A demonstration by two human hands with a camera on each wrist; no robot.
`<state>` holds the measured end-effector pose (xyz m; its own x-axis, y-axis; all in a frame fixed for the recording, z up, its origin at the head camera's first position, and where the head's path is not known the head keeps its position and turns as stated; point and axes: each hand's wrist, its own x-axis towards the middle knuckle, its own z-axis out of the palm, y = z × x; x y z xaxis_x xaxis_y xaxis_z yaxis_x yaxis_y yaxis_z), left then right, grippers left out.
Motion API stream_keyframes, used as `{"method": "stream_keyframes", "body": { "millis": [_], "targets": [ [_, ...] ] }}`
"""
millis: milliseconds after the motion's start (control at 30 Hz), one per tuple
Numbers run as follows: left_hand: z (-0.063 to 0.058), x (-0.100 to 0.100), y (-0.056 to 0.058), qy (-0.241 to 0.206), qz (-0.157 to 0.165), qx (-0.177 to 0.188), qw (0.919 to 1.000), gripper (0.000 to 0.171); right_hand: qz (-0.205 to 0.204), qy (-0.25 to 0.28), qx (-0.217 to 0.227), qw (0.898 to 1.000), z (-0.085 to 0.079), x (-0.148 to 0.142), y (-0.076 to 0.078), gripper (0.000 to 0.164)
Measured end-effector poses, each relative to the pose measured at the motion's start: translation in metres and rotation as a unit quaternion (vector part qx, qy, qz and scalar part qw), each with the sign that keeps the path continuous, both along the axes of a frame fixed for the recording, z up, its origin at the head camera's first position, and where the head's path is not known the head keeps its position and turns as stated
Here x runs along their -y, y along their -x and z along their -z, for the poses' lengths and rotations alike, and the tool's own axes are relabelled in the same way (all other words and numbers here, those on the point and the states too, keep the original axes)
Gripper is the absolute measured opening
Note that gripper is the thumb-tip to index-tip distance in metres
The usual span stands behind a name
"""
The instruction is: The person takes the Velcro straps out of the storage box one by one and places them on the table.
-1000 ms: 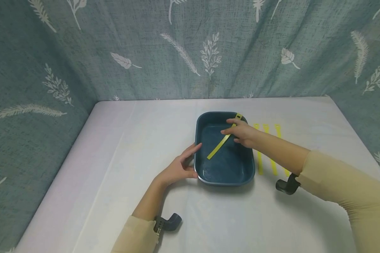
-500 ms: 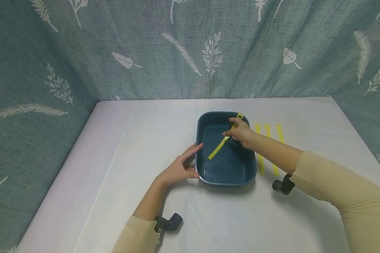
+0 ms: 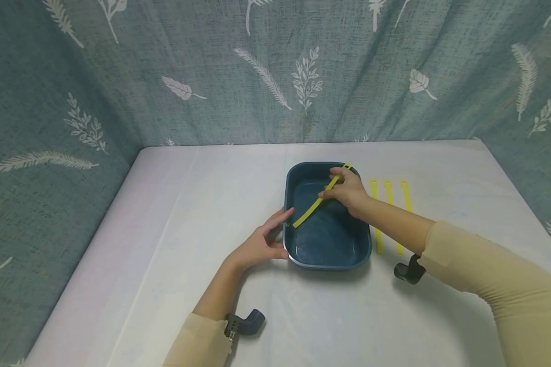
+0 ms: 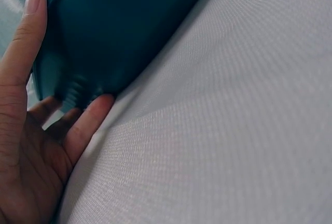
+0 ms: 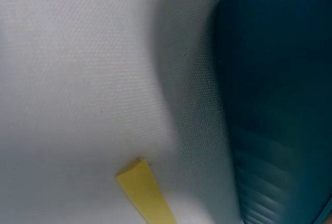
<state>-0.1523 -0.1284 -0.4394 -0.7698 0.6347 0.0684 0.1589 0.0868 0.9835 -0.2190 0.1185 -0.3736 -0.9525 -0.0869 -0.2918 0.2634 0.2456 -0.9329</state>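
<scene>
A dark blue rectangular tub [image 3: 327, 257] stands on the white-covered table. My left hand [image 3: 256, 247] rests against the tub's left side, fingers fairly straight, one fingertip over the rim. In the left wrist view its fingertips touch the tub's wall [image 4: 124, 32]. Over the tub, my right hand [image 3: 347, 192] pinches a yellow strap [image 3: 308, 211] with a slotted end. That strap lies slantwise, slotted end at the far right rim, plain end toward the left. The right hand is out of the right wrist view, where the tub's wall [image 5: 280, 89] shows.
Three more yellow straps [image 3: 405, 191] lie side by side on the table right of the tub, partly under my right forearm. One strap's end [image 5: 148, 195] shows in the right wrist view. A patterned green curtain [image 3: 257, 76] borders the table [image 3: 202, 204].
My right hand has shifted slightly, and the plain end of the pinched strap has swung left and up a little. The left hand and the tub stay in place.
</scene>
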Motion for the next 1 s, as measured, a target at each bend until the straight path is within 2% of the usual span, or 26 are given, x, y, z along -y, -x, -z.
{"method": "stream_keyframes", "body": {
  "millis": [100,167,300,400,533,700,1000],
  "targets": [
    [0.0,0.0,0.0,0.003,0.001,0.0,1.0,0.11,0.002,-0.015,-0.027,1.0,-0.001,-0.002,-0.002,0.075],
    [-0.007,-0.001,-0.002,0.002,0.003,0.008,1.0,0.108,0.004,-0.037,-0.046,0.998,-0.003,-0.003,-0.005,0.072],
    [-0.007,-0.001,-0.002,0.004,0.004,0.005,1.0,0.108,0.01,-0.078,-0.08,0.994,-0.007,-0.005,-0.008,0.069],
    [0.001,0.0,0.0,0.007,0.002,-0.003,1.0,0.107,0.009,-0.07,-0.091,0.993,-0.01,-0.006,-0.007,0.069],
    [-0.001,0.001,0.0,0.011,0.0,0.002,0.9999,0.105,-0.015,-0.069,-0.105,0.992,-0.017,-0.008,-0.007,0.068],
    [-0.002,0.0,0.0,0.016,-0.003,0.004,0.9999,0.109,-0.036,-0.092,-0.133,0.986,-0.025,-0.013,-0.007,0.065],
    [0.0,0.001,0.0,0.011,-0.001,0.003,0.9999,0.107,-0.038,-0.046,-0.129,0.99,-0.043,-0.012,-0.008,0.069]
  ]
}}
